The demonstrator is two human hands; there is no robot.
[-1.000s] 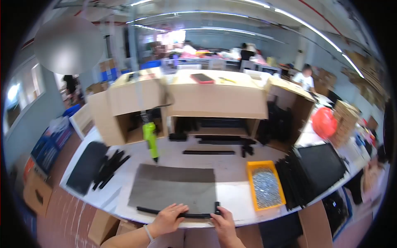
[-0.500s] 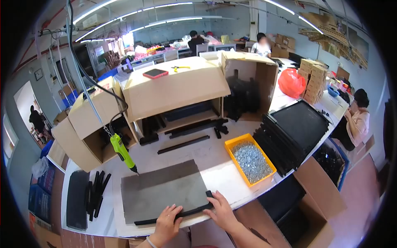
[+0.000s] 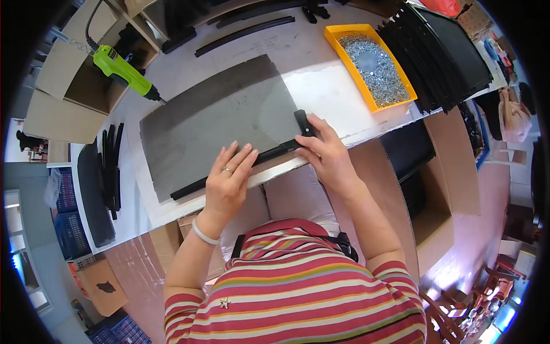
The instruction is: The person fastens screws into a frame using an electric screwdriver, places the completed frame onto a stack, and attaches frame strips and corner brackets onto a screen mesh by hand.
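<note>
A grey flat panel [image 3: 223, 120] lies on the white table. Along its near edge runs a long black strip [image 3: 189, 188], and a short black piece [image 3: 304, 122] stands at the strip's right end, forming a corner. My left hand [image 3: 230, 176] presses on the strip near its middle, fingers close together. At the corner, my right hand [image 3: 327, 153] grips the short black piece between thumb and fingers. A green electric screwdriver [image 3: 123, 70] hangs above the panel's far left corner, touched by neither hand.
A yellow tray [image 3: 375, 106] of small metal screws sits at the back right, beside stacked black frames [image 3: 452, 51]. Black strips [image 3: 118, 166] lie at the left, more [image 3: 246, 35] at the back. An open cardboard box [image 3: 438, 172] stands below the table's right side.
The view has tilted down, so the table appears higher. The short black piece now shows more clearly at the corner. Both hands remain on the black parts.
</note>
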